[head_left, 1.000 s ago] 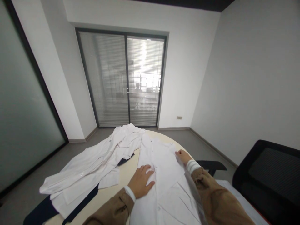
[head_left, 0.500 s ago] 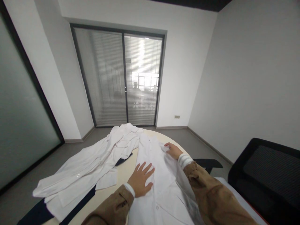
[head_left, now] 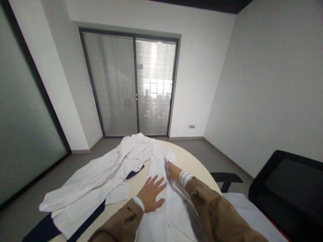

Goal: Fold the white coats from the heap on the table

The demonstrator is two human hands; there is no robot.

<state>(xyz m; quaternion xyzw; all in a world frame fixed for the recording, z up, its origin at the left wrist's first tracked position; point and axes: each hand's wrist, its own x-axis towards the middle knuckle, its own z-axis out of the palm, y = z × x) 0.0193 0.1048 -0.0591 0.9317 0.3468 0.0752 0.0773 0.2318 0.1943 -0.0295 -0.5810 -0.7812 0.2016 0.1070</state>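
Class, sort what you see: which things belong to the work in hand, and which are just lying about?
In use: left hand, right hand, garment, table.

Seemingly lying about: clothes pile, dark cloth, chair.

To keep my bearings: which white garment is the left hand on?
The garment on the right of the table: left hand spread on it, right hand touching it too. The white heap to its left is clear of both.
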